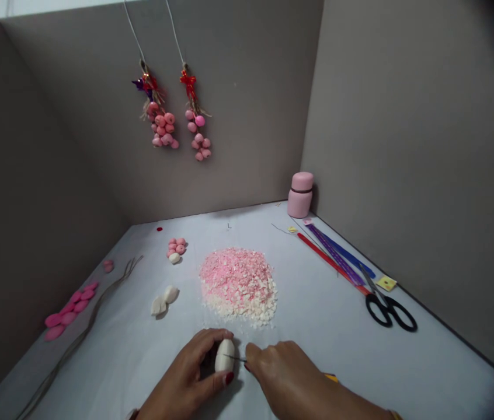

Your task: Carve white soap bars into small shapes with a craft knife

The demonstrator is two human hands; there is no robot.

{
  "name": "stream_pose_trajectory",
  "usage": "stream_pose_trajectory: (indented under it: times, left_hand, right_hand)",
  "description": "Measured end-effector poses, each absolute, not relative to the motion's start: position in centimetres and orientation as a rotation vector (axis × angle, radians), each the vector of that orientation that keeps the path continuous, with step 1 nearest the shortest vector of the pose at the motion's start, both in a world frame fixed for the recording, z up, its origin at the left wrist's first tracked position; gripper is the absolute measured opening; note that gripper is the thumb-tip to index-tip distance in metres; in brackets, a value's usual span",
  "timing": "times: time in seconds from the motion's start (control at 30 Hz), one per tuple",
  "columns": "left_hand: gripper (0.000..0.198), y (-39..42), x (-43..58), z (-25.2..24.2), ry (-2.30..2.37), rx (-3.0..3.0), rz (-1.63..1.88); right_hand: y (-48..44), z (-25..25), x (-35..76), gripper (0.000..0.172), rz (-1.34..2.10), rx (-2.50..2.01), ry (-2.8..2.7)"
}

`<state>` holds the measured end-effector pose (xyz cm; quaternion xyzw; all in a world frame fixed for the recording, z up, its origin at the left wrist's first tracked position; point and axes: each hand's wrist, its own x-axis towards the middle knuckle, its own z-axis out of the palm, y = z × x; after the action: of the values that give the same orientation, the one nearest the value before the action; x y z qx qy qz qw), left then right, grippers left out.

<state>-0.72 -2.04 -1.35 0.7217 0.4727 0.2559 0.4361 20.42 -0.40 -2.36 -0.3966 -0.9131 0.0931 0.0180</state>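
At the near middle of the table, my left hand (197,373) grips a white oval block (225,363) between thumb and fingers. The block looks smooth and has a line across its upper part. From the right, the thin dark blade of a knife (239,359) touches the block at that line. My right hand (284,370) is closed around the knife's handle, most of which is hidden; a yellow bit shows beyond the wrist. Just past my hands lies a heap of pink and white shavings (238,286). Two white lumps (164,300) sit to its left.
Black-handled scissors (390,311), red, purple and blue ribbons (334,256) and a pink flask (300,195) line the right side. Pink pieces (69,312), twine (83,335) and pink balls (176,247) are on the left. Two bead-like bunches (163,125) hang at the back wall.
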Motion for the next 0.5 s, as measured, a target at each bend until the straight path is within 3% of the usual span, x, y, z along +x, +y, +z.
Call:
stream_pose_trajectory:
  times: [0.5]
  left_hand:
    - [0.037, -1.97, -0.73, -1.2, 1.153, 1.807, 0.64]
  right_hand:
    - [-0.38, -2.31, 20.47, 0.028, 0.242, -1.249, -2.885]
